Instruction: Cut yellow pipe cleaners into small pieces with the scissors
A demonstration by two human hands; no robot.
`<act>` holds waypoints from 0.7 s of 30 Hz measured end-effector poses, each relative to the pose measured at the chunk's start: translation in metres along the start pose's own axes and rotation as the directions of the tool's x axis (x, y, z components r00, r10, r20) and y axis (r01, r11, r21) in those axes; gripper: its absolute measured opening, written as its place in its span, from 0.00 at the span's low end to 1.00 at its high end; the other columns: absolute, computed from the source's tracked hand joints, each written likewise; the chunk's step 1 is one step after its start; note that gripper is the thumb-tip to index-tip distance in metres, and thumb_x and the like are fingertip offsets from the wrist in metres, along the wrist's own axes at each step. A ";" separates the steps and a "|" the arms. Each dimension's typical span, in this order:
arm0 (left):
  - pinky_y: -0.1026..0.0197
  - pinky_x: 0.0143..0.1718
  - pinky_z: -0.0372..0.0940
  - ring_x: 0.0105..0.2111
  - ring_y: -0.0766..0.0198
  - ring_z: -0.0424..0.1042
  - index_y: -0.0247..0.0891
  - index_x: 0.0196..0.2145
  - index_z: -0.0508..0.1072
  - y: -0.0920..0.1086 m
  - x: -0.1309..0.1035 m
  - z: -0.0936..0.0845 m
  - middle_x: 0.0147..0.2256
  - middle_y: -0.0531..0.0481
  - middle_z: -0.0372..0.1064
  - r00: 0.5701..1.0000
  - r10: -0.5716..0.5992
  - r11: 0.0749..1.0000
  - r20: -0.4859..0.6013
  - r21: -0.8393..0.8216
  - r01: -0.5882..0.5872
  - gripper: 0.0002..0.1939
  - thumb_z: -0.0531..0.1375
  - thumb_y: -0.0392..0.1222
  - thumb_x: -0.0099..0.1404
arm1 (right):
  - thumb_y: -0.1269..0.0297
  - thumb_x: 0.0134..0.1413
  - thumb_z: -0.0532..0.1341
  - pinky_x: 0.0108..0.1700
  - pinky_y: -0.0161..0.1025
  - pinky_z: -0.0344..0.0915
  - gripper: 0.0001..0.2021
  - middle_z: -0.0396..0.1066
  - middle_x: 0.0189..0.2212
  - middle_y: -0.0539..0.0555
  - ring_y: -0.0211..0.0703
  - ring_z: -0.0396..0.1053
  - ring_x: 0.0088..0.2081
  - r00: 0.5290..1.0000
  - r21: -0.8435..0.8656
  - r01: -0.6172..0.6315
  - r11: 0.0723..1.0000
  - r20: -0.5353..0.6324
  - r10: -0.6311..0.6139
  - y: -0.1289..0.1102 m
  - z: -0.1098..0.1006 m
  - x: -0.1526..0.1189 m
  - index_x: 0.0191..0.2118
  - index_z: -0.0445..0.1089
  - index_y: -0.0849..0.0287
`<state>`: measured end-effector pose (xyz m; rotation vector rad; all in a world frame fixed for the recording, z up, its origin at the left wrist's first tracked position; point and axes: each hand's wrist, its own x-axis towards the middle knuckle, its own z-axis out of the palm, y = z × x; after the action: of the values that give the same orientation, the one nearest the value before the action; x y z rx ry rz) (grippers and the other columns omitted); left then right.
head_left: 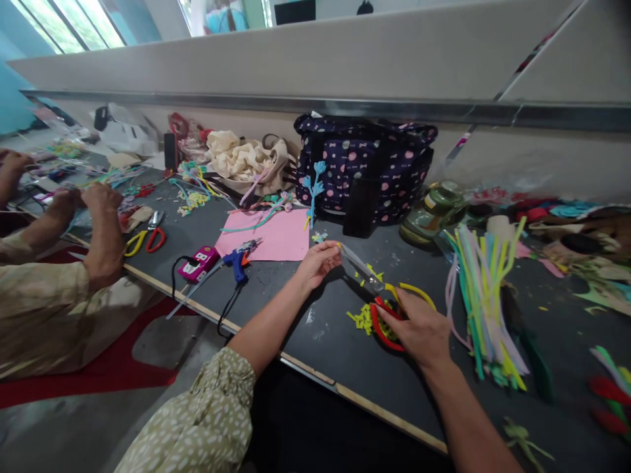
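My right hand (419,325) is closed around the handles of a pair of scissors (387,299), one handle loop red and the other yellow. Their blades point toward my left hand (320,265), whose fingertips are pinched on a small yellow piece (339,245), seemingly of pipe cleaner. How far the blades are parted is hard to make out. Beneath the scissors lies a heap of short yellow pipe cleaner snippets (362,320) on the dark table (315,341). A thick bundle of pastel pipe cleaners (486,295) rests to the right of my right hand.
A pink sheet (280,236), a blue glue gun (239,263) and a magenta box (198,264) lie left of my hands. Behind stand a dotted navy bag (389,148), a dark phone (361,207) and a green jar (441,200). Co-workers' hands (101,197) are at far left, near other scissors (152,235).
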<state>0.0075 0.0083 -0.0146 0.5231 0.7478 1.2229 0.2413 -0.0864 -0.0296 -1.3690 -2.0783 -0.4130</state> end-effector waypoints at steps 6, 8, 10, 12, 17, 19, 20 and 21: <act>0.64 0.33 0.67 0.22 0.72 0.68 0.32 0.31 0.74 0.001 -0.001 0.001 0.23 0.53 0.70 1.000 0.012 1.000 -0.001 0.021 -0.012 0.13 0.71 0.35 0.46 | 0.45 0.56 0.57 0.34 0.35 0.62 0.24 0.74 0.31 0.55 0.40 0.71 0.33 0.999 -0.022 -0.022 1.000 0.041 0.023 0.003 0.003 -0.002 0.45 0.71 0.64; 0.64 0.33 0.67 0.22 0.72 0.68 0.32 0.31 0.74 0.000 -0.001 0.002 0.23 0.53 0.70 1.000 0.013 1.000 -0.006 0.027 -0.013 0.14 0.71 0.35 0.45 | 0.45 0.57 0.56 0.34 0.35 0.61 0.24 0.74 0.31 0.55 0.40 0.71 0.33 0.999 -0.019 -0.020 1.000 0.048 0.021 0.003 0.004 -0.002 0.45 0.71 0.63; 0.64 0.33 0.67 0.22 0.72 0.68 0.32 0.31 0.75 0.000 -0.001 0.002 0.23 0.53 0.70 1.000 0.012 0.999 -0.008 0.038 -0.012 0.14 0.71 0.35 0.45 | 0.46 0.57 0.56 0.34 0.35 0.62 0.24 0.74 0.32 0.55 0.40 0.71 0.33 0.999 -0.015 -0.016 1.000 0.049 0.016 0.003 0.003 -0.001 0.45 0.71 0.63; 0.64 0.33 0.68 0.22 0.72 0.68 0.31 0.31 0.75 0.000 -0.001 0.002 0.24 0.53 0.70 1.000 0.012 0.999 -0.010 0.050 -0.011 0.14 0.71 0.35 0.45 | 0.46 0.57 0.56 0.35 0.35 0.62 0.24 0.74 0.32 0.55 0.40 0.71 0.34 0.999 -0.012 -0.014 1.000 0.050 0.014 0.003 0.003 -0.001 0.46 0.71 0.64; 0.64 0.32 0.68 0.22 0.72 0.69 0.31 0.31 0.75 -0.001 -0.001 0.002 0.24 0.53 0.71 1.000 0.013 0.998 -0.022 0.055 -0.012 0.15 0.71 0.34 0.45 | 0.46 0.57 0.56 0.36 0.35 0.62 0.24 0.75 0.34 0.56 0.41 0.71 0.35 0.999 -0.011 -0.010 1.000 0.051 0.011 0.004 0.003 -0.003 0.47 0.71 0.64; 0.64 0.32 0.67 0.22 0.72 0.69 0.31 0.32 0.75 -0.001 0.000 0.002 0.24 0.53 0.71 1.000 0.013 0.999 -0.021 0.049 -0.012 0.14 0.71 0.33 0.45 | 0.46 0.57 0.56 0.36 0.35 0.62 0.24 0.75 0.33 0.55 0.41 0.71 0.34 0.998 -0.009 -0.016 1.000 0.056 0.017 0.005 0.004 -0.004 0.46 0.71 0.64; 0.64 0.32 0.67 0.22 0.72 0.69 0.31 0.32 0.75 -0.001 0.000 0.002 0.24 0.52 0.71 1.000 0.013 0.999 -0.020 0.047 -0.012 0.14 0.71 0.33 0.45 | 0.46 0.57 0.56 0.35 0.35 0.62 0.24 0.75 0.33 0.55 0.41 0.71 0.34 0.998 -0.008 -0.021 1.000 0.061 0.022 0.005 0.004 -0.004 0.47 0.71 0.63; 0.64 0.33 0.67 0.22 0.72 0.69 0.31 0.32 0.75 -0.001 0.000 0.002 0.24 0.52 0.71 1.000 0.013 0.999 -0.020 0.045 -0.012 0.14 0.71 0.33 0.45 | 0.46 0.57 0.56 0.35 0.35 0.62 0.24 0.75 0.33 0.55 0.41 0.71 0.34 0.997 -0.008 -0.026 1.000 0.069 0.026 0.005 0.004 -0.004 0.47 0.71 0.63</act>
<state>0.0092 0.0080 -0.0140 0.5539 0.7918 1.2269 0.2456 -0.0850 -0.0362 -1.4313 -2.1142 -0.3673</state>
